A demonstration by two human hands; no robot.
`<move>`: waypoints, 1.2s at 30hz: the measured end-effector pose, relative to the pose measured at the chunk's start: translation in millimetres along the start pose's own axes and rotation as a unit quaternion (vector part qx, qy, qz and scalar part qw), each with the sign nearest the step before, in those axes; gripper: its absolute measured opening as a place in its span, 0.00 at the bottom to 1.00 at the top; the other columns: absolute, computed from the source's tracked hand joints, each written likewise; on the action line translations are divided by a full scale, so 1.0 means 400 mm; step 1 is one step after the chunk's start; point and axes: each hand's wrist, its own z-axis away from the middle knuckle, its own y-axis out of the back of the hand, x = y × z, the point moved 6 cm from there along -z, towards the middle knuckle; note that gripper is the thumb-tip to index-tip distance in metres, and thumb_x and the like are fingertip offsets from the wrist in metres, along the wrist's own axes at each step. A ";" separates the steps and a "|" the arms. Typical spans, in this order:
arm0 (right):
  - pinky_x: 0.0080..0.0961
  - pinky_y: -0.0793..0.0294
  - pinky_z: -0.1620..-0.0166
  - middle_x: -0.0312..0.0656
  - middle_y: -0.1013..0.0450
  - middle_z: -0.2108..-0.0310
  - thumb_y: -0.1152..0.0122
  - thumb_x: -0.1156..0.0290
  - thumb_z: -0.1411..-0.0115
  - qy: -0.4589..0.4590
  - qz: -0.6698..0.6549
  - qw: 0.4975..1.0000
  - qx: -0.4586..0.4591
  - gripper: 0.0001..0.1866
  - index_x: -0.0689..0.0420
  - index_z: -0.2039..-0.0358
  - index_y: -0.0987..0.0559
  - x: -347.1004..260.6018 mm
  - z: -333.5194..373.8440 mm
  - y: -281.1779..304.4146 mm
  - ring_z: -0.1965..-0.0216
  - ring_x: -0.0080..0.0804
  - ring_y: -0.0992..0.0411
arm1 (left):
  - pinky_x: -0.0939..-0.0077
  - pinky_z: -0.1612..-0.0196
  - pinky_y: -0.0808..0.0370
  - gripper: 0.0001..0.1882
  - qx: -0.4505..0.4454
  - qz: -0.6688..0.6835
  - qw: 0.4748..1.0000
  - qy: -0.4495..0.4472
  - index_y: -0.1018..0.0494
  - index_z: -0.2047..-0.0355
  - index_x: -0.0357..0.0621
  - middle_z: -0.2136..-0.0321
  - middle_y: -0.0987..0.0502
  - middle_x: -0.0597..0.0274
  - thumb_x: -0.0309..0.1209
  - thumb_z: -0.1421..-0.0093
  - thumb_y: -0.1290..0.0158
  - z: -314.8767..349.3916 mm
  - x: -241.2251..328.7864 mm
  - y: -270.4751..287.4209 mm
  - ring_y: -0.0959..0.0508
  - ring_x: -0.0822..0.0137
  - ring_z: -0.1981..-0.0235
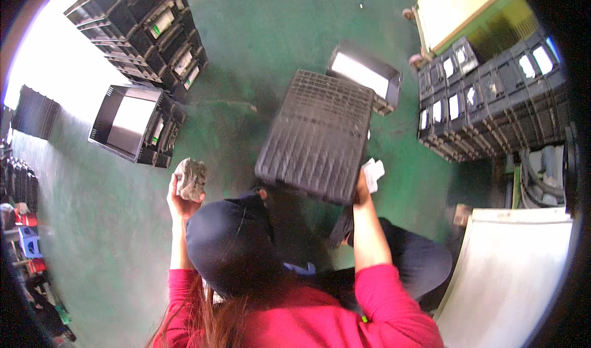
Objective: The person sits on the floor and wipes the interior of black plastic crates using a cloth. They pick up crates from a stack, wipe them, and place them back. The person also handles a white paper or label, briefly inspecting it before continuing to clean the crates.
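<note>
My left hand [183, 205] is closed round a crumpled grey rag [191, 178], held out at the left, away from the crates. With my right hand [362, 191] I grip the near right corner of a black plastic crate [317, 135], its ribbed underside facing up. The crate is tilted in front of my knees; whether its near edge rests on anything is hidden. Beside my right fingers is a crumpled white paper or label [373, 175], and I cannot tell if it is attached to the crate.
Another black crate [393, 86] lies on the green floor [246, 46] just beyond. Tall stacked crates [144, 31] stand far left, with an open crate [126, 123] before them. More labelled crates [492, 101] line the right, near a white panel [511, 268]. A cart [458, 12] stands far right.
</note>
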 end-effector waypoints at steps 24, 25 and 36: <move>0.43 0.30 0.55 0.50 0.29 0.57 0.56 0.56 0.38 -0.183 0.102 0.963 0.167 0.23 0.65 0.57 0.28 -0.092 -0.148 -0.070 0.57 0.43 0.30 | 0.83 0.62 0.35 0.18 -0.094 -0.554 0.810 -0.166 0.29 0.57 0.44 0.70 0.30 0.71 0.30 0.50 0.47 0.041 0.108 -0.453 0.30 0.76 0.67; 0.41 0.29 0.55 0.50 0.29 0.56 0.53 0.61 0.39 -0.105 0.219 0.948 0.206 0.20 0.65 0.55 0.30 -0.157 -0.182 -0.126 0.56 0.42 0.29 | 0.82 0.63 0.33 0.19 -0.208 -0.590 0.745 -0.230 0.29 0.55 0.45 0.70 0.29 0.68 0.29 0.50 0.47 0.051 0.101 -0.558 0.30 0.75 0.69; 0.31 0.27 0.62 0.51 0.27 0.68 0.43 0.69 0.45 -0.188 0.414 0.883 -0.117 0.14 0.69 0.64 0.26 -0.167 -0.259 -0.640 0.66 0.37 0.27 | 0.72 0.58 0.26 0.31 -0.375 -0.854 0.060 -0.355 0.32 0.52 0.51 0.56 0.30 0.61 0.46 0.56 0.41 0.103 -0.234 -0.862 0.28 0.59 0.55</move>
